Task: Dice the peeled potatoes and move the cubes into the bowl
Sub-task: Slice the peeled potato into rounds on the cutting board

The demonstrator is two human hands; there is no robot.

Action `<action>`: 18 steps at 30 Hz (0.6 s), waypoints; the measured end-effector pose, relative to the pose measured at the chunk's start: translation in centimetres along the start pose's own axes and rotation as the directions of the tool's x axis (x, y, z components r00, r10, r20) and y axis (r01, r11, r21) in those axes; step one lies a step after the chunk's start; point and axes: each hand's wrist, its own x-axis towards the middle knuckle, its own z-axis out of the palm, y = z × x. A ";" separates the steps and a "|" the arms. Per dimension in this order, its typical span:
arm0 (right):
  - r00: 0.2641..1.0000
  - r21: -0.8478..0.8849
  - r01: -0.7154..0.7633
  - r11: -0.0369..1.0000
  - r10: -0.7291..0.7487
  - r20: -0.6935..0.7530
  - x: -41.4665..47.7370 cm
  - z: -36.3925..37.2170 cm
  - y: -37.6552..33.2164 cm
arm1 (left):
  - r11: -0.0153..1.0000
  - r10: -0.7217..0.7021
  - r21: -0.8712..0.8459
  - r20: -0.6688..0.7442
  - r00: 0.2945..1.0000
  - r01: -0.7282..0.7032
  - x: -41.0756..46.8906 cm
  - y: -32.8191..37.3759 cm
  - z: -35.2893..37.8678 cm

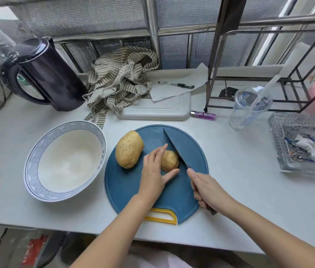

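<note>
Left hand: the left hand [152,171] holds the smaller potato [170,160] between thumb and fingers on the round blue cutting board [125,186].
Right hand: the right hand [206,190] grips the handle of the dark knife [174,146], whose blade rests against that potato's right side.
Potatoes: the larger potato [129,149] lies whole just left of it; both are uncut.
Bowl: the patterned bowl [34,157] stands left of the board.
Background: a dark kettle [50,74] and a striped cloth [120,80].

Home kitchen counter: kettle [44,74], cutting board [152,182], bowl [34,167].
</note>
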 end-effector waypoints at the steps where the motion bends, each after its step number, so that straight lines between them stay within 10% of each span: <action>1: 1.000 -0.026 -0.008 1.000 0.008 0.011 -0.1 -0.3 -0.1 | 1.000 0.029 -0.011 -0.001 1.000 -0.029 -0.2 -0.1 0.0; 18: 0.997 -0.324 0.057 0.944 -0.071 -0.032 1.8 -3.4 -1.1 | 0.997 -0.053 -0.066 -0.136 0.989 0.045 0.3 1.4 2.8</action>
